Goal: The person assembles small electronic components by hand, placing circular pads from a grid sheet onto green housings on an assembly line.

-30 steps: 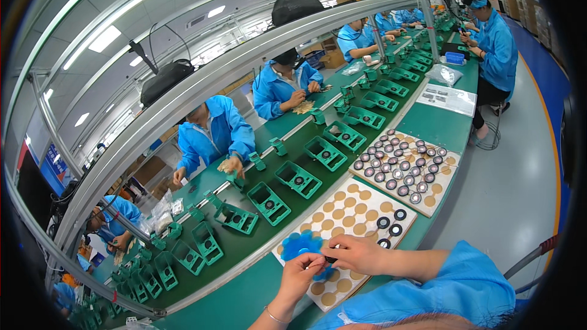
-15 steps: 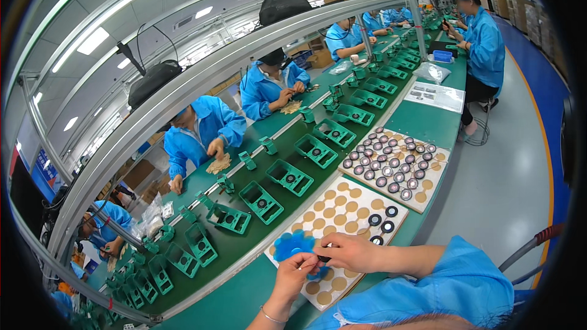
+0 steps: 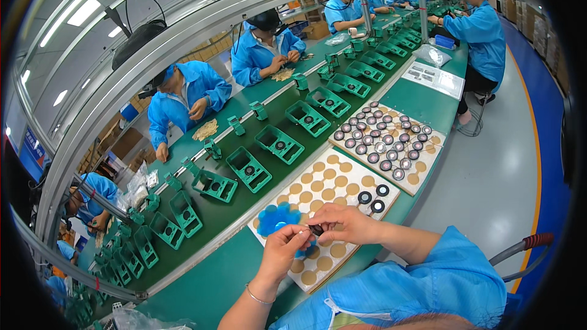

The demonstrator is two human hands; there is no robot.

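A small black round part, like a little speaker, sits between my two hands over a white tray with round tan hollows. My right hand grips it between thumb and fingers. My left hand is closed in a pinch at its left edge; whether it holds anything of its own is hidden by the fingers. Just beyond the fingers, a blue flower-shaped dish rests on the tray. Several black discs with pale centres lie in the tray's hollows to the right of my hands.
A second tray bears many wired round speakers. On the green belt beyond stand rows of green plastic housings. Co-workers in blue sit across it, and another person sits at the far right. A metal frame spans overhead.
The view has shifted slightly, and my hands stay together around the black part, which is turned a little. Across the belt, a co-worker's hand has risen off the tan pile.
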